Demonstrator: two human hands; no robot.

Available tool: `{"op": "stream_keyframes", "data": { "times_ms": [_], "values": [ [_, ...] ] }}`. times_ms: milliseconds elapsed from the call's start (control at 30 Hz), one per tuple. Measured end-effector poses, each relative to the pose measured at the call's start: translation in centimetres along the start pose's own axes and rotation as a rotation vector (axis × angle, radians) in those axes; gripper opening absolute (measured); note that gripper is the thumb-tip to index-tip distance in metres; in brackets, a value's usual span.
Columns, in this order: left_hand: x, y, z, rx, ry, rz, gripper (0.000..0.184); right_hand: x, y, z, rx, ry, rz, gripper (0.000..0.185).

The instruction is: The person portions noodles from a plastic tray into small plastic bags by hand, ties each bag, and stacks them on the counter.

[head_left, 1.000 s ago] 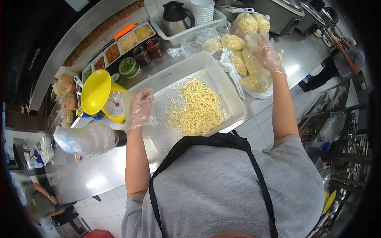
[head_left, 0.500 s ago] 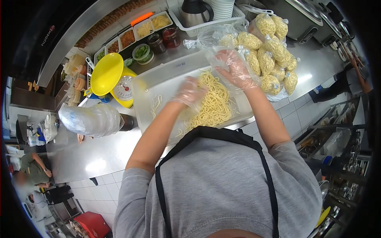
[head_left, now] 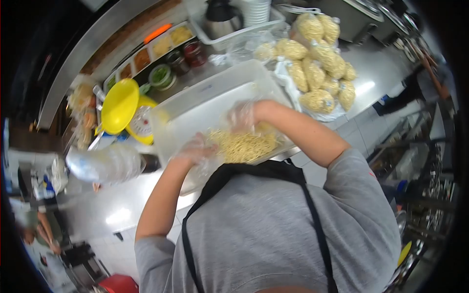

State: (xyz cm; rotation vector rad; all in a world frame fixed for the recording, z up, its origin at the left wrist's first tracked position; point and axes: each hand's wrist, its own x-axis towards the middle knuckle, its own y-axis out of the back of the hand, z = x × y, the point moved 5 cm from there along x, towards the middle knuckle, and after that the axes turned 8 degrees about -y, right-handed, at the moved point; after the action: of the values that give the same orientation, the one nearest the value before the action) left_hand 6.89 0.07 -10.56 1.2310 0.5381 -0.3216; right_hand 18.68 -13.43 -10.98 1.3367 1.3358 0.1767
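A pile of yellow noodles [head_left: 246, 146] lies in the near part of a translucent plastic tub [head_left: 183, 101]. My left hand [head_left: 198, 149], in a clear plastic glove, is at the left side of the pile, its fingers pointing toward the noodles. My right hand [head_left: 244, 115], also gloved, reaches in over the far edge of the pile, blurred by motion. What its fingers do is hard to make out. Several knotted bags of noodles [head_left: 317, 100] are heaped right of the tub on white plastic.
Left of the tub are a yellow scale [head_left: 142, 122] with a yellow pan [head_left: 120, 106] and a plastic-wrapped stack [head_left: 105, 163]. Behind stand topping containers [head_left: 162, 46], jars [head_left: 194, 53] and a basket [head_left: 222, 44] with a jug [head_left: 220, 22]. People are at both far sides.
My right hand has moved from the tub's far right side down to the noodles. My left hand has shifted left and nearer to me. The noodles are gathered into a more compact pile.
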Motion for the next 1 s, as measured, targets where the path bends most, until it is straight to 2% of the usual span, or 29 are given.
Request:
{"op": "stream_keyframes", "data": {
  "times_ms": [67, 133, 200, 267, 300, 333, 367, 400, 433, 467, 500, 533, 600, 633, 733, 767, 833, 900, 933, 1000],
  "values": [
    [-0.8, -0.4, 1.5, -0.256, -0.165, -0.165, 0.076, -7.0, 3.5, -1.0, 0.064, 0.142, 0.527, 0.055],
    [-0.8, -0.8, 1.5, -0.307, -0.164, -0.117, 0.074, -12.8, 7.0, 2.7, 0.325, -0.035, 0.727, 0.061],
    [-0.7, -0.4, 1.4, -0.356, -0.145, -0.058, 0.072, -18.0, 7.9, 7.5, 0.412, -0.193, 0.901, 0.06],
    [-0.6, 0.0, 1.2, -0.393, -0.04, -0.059, 0.068, -21.9, 5.9, 14.0, 0.939, -0.149, 1.122, 0.05],
    [-0.2, -0.4, 0.6, -0.386, -0.047, -0.062, 0.068, -24.2, 5.0, 17.7, 0.847, -0.315, 1.302, 0.052],
    [0.5, -1.3, -0.5, -0.516, -0.079, -0.04, 0.067, -26.3, 4.0, 21.9, 0.746, -0.481, 1.469, 0.055],
    [0.7, -1.8, -0.9, -0.645, -0.109, -0.018, 0.065, -28.0, 1.6, 28.5, 0.648, -0.731, 1.458, 0.058],
    [0.7, -1.9, -0.8, -0.643, -0.11, -0.017, 0.065, -29.2, -0.1, 33.9, 0.538, -0.974, 1.432, 0.062],
    [0.8, -1.7, -0.8, -0.554, -0.114, 0.007, 0.065, -29.2, -0.2, 35.3, 0.54, -0.974, 1.436, 0.062],
    [0.8, -1.4, -0.6, -0.463, -0.118, 0.033, 0.065, -28.8, -0.6, 36.5, 0.584, -1.016, 1.309, 0.065],
    [0.8, -1.3, -0.4, -0.458, -0.12, 0.035, 0.065, -28.1, -1.1, 37.9, 0.627, -1.055, 1.18, 0.067],
    [0.6, -1.3, -0.3, -0.473, -0.115, 0.041, 0.064, -27.2, -1.5, 39.0, 0.634, -1.058, 1.18, 0.067],
    [0.5, -1.4, -0.4, -0.483, -0.111, 0.046, 0.063, -24.3, -3.4, 41.9, 1.193, -0.985, 1.056, 0.068],
    [0.8, -1.6, -0.8, -0.458, -0.134, 0.07, 0.062, -24.1, -3.2, 42.6, 1.197, -0.982, 1.059, 0.068],
    [1.7, -2.7, -2.4, -0.469, -0.161, 0.111, 0.059, -23.8, -1.8, 41.7, 1.062, -1.112, 0.991, 0.063],
    [1.9, -2.9, -2.6, -0.506, -0.163, 0.128, 0.058, -23.4, -0.1, 39.0, 0.74, -0.91, 0.88, 0.062],
    [1.3, -2.3, -1.7, -0.524, -0.136, 0.096, 0.058, -23.0, 1.6, 34.2, 0.433, -0.705, 0.751, 0.061],
    [1.4, -1.9, -1.3, -0.54, -0.116, 0.072, 0.058, -23.6, 1.6, 33.0, 0.791, -0.858, 0.61, 0.057],
    [1.5, -2.1, -1.4, -0.561, -0.099, 0.047, 0.058, -24.2, 1.9, 32.9, 0.792, -0.859, 0.611, 0.057],
    [1.7, -1.8, -2.1, -0.583, -0.075, 0.027, 0.059, -25.5, 3.3, 32.6, 0.586, -1.015, 0.716, 0.054]
  ]
}}
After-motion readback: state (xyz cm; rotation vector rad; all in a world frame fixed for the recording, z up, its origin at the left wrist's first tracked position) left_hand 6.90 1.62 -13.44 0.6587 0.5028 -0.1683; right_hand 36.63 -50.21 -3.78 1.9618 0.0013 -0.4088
